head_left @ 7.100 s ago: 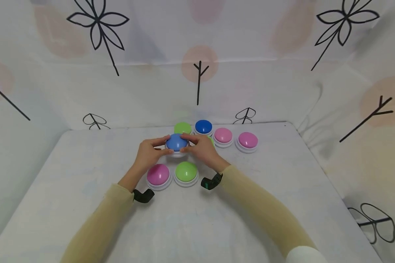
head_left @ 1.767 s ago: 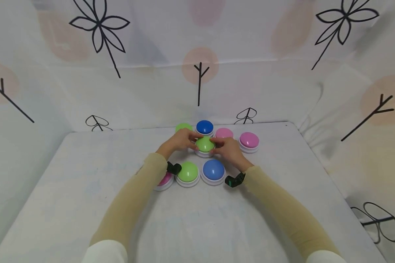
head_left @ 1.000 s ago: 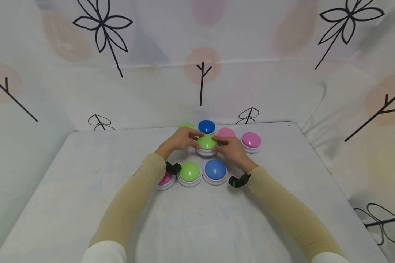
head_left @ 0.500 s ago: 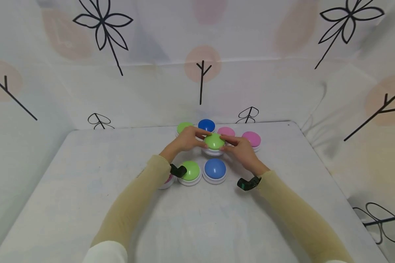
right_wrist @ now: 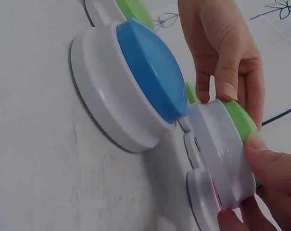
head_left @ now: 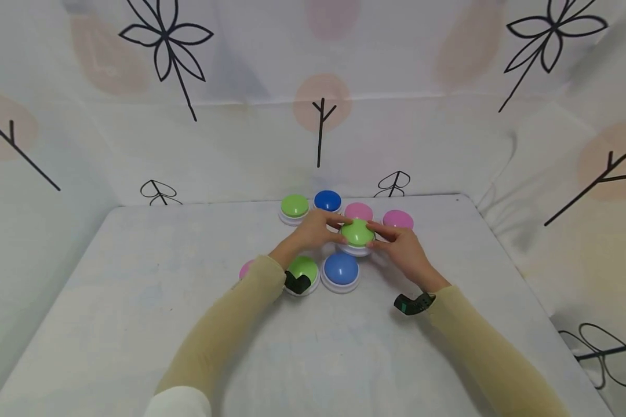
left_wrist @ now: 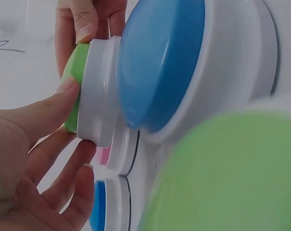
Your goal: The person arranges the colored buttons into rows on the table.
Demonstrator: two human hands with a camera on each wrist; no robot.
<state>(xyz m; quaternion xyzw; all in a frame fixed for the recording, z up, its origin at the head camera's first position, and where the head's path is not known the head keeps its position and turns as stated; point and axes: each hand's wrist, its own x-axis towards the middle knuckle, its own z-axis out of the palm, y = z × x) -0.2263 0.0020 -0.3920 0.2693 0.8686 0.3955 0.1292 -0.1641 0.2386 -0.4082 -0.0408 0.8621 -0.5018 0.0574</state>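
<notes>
Both hands hold a green push button with a white base, raised over the table just behind the front blue button. My left hand grips its left side, thumb near the dome's edge and fingers at the base in the left wrist view. From the right, my right hand pinches the same button, its thumb against the green dome. In the front row, a second green button sits left of the blue one, partly covered by the left wrist's camera. A pink button is mostly hidden behind the left sleeve.
Along the back stand a green button, a dark blue button, a pink button and another pink button, the last two partly behind the hands. The white table meets a patterned cloth wall.
The lighter blue button, earlier held in both hands, now sits in the front row. The green button has been lifted from the back group and carried right and slightly nearer by both hands.
</notes>
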